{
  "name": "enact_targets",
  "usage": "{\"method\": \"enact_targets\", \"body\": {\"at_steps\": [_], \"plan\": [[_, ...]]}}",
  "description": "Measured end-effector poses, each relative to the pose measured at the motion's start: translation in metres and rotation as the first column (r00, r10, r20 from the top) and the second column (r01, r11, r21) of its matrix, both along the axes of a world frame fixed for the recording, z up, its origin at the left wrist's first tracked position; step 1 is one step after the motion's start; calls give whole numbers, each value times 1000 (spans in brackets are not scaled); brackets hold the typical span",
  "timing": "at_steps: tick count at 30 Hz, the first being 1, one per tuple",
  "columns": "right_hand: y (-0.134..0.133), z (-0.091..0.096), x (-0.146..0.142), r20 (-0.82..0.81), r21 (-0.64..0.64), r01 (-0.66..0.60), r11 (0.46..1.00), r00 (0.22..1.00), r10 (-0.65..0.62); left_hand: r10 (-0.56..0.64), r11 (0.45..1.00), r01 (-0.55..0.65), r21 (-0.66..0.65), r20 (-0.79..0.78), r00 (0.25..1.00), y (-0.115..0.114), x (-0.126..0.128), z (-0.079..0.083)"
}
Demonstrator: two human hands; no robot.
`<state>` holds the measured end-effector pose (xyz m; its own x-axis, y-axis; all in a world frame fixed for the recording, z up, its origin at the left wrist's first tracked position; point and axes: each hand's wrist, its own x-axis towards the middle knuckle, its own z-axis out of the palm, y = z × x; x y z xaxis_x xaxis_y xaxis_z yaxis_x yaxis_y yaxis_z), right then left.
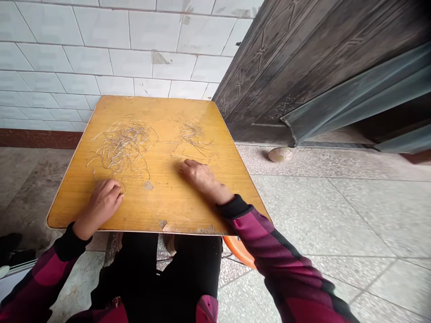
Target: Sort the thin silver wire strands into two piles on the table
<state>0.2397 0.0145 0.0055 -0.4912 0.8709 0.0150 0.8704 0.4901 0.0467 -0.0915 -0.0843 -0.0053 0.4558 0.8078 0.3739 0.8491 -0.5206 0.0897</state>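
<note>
Larger wire pile [124, 143] glints silvery; smaller wire pile [191, 132] shows silvery and dull grey. Tabletop [161, 202] yellow-orange, wood-grained, with greyish worn patches [148, 185]. Sleeves [286, 255] checked magenta and black; cuffs [235, 206] plain black; trousers [198, 260] black. Wall tiles [101, 27] white, some smudged grey; skirting [37, 139] dark red-brown. Door [269, 54] grey-brown; curtain [336, 98] grey-green. Floor [303, 215] speckled pale grey. Curved object [239, 253] bright orange.

A large tangle of thin wires [123, 146] is spread at left on a yellow table [161, 204], a smaller bunch [193, 134] at right. Near these 2 heaps, the left hand [105, 197] and right hand [199, 176] are placed, fingers curled.
</note>
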Motion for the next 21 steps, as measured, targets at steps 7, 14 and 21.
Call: {"method": "enact_targets", "body": {"at_steps": [7,14,21], "plan": [[14,-4,15,-141,127,236,963,966,-218,-77,997,78,-8,12,997,6,20,0],[-31,-9,-16,-494,35,-52,998,867,63,-160,972,199,-122,273,949,-22,77,-12],[-85,-10,-36,-587,-21,-282,959,780,216,-166,984,179,-1,368,915,-27,71,2]]}}
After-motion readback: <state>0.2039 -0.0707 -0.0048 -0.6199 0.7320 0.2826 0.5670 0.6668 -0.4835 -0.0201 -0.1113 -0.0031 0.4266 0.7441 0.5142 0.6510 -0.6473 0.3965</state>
